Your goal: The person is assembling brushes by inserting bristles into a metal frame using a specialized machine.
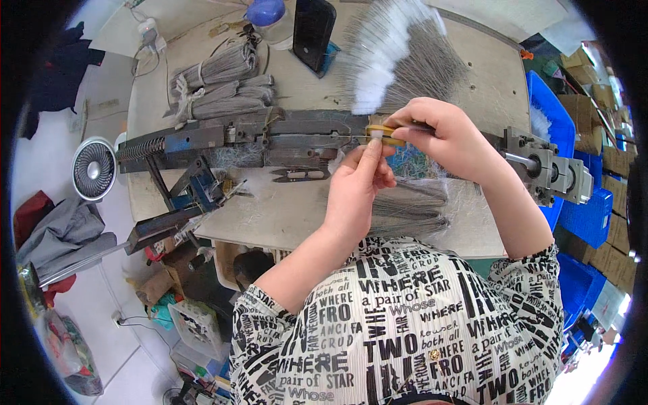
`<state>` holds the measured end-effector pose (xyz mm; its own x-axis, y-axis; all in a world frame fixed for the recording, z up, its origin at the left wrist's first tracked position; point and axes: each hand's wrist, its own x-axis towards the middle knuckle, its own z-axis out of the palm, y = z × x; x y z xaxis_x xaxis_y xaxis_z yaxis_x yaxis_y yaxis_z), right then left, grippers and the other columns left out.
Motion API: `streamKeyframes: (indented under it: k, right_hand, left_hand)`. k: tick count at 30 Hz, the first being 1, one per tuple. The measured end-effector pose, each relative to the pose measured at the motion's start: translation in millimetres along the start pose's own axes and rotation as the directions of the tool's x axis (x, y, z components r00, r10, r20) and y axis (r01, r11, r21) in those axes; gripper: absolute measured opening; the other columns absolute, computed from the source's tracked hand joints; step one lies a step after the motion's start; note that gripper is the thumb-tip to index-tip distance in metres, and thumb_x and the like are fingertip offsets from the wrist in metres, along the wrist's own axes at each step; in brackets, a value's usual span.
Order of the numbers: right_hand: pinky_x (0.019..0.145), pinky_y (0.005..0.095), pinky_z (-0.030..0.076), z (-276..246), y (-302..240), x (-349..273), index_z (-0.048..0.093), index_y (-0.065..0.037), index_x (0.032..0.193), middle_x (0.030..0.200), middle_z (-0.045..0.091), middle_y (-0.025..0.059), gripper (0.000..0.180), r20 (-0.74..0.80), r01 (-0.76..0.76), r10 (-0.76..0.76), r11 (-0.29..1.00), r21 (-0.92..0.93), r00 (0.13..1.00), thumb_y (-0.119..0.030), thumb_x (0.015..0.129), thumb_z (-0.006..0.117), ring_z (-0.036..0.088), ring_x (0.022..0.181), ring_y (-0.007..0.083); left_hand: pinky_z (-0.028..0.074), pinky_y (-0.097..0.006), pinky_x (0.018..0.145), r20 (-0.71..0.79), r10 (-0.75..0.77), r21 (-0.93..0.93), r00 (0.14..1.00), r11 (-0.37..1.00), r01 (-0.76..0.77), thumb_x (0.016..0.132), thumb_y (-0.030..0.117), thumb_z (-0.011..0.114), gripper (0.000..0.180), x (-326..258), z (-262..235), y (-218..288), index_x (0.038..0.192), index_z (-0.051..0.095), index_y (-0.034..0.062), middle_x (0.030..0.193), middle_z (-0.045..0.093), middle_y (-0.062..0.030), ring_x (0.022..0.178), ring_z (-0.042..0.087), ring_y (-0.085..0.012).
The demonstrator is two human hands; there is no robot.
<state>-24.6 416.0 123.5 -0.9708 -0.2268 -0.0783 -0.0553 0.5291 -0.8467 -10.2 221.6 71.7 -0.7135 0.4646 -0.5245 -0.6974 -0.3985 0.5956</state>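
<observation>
In the head view, a small yellow piece (pixel 379 128) is held over the dark metal rail (pixel 300 128) that crosses the surface (pixel 283 206), just below the fan of thin wires (pixel 432 67) with its white band. For this close work, the piece is best steadied from both sides and held square to the rail, with light, even pressure so that it is neither twisted nor slipped. The fingertips are best placed clear of the line of the rail, so that the contact can be watched, and the loose wire ends should not be brushed by the wrist. The piece is pinched by the right hand (pixel 437 131) between thumb and fingers, the forearm being brought in from the lower right with the wrist bent inward. The left hand (pixel 354 182) is raised from the lower left, its thumb pointed upward and set against the piece, its other fingers curled beneath; whether a pinch is made there or only a touch cannot be told, since the contact is small and partly covered. The dark snips (pixel 300 175) are left lying near the left hand, beside the rail.
</observation>
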Motion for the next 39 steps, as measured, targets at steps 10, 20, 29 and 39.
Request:
streamKeyframes:
  k: [10,20,29,39]
  right_hand:
    - [0.077,0.0359,0.05,0.3,-11.4,-8.0,0.066,-0.002,0.101,0.104,0.061,0.0114,0.02,-0.074,0.06,-0.072,0.986,-0.159,0.995,0.001,0.082,0.061,0.062,0.09,0.0291]
    - [0.088,0.0413,0.04,19.8,-24.8,-37.2,0.068,-0.016,0.104,0.094,0.059,-0.0009,0.034,-0.086,0.204,-0.384,0.652,-0.731,0.919,-0.01,0.071,0.071,0.058,0.086,0.0183]
    - [0.088,0.0411,0.035,3.6,-9.1,-31.5,0.069,-0.018,0.094,0.083,0.057,-0.0063,0.024,-0.097,0.187,-0.506,0.481,-0.857,0.857,-0.017,0.071,0.068,0.054,0.08,0.0131]
    - [0.092,0.0413,0.035,-0.9,-8.2,-29.4,0.066,-0.017,0.089,0.081,0.055,-0.0064,0.016,-0.097,0.194,-0.518,0.48,-0.856,0.85,-0.016,0.073,0.065,0.055,0.082,0.0125]
  left_hand:
    - [0.029,-0.04,0.118,0.242,-0.068,-0.416,0.968,0.894,0.167,0.102,0.055,0.036,0.068,-0.9,11.9,14.0,0.138,0.041,-0.0025,0.136,0.049,-0.0167,0.133,0.044,-0.0257]
    - [0.033,-0.04,0.116,0.24,-0.001,-0.403,0.971,0.91,0.101,0.102,0.054,0.033,0.067,-1.0,8.0,10.7,0.143,0.04,0.001,0.146,0.045,-0.0136,0.133,0.045,-0.0246]
    - [0.034,-0.041,0.115,0.218,0.002,-0.38,0.976,0.921,0.083,0.102,0.054,0.034,0.066,-1.4,10.5,13.2,0.143,0.04,0.0018,0.145,0.046,-0.0135,0.131,0.046,-0.023]
    - [0.033,-0.04,0.116,0.203,0.014,-0.383,0.979,0.921,0.067,0.102,0.053,0.035,0.066,1.4,11.1,11.1,0.142,0.041,0.0,0.145,0.046,-0.015,0.13,0.047,-0.0237]
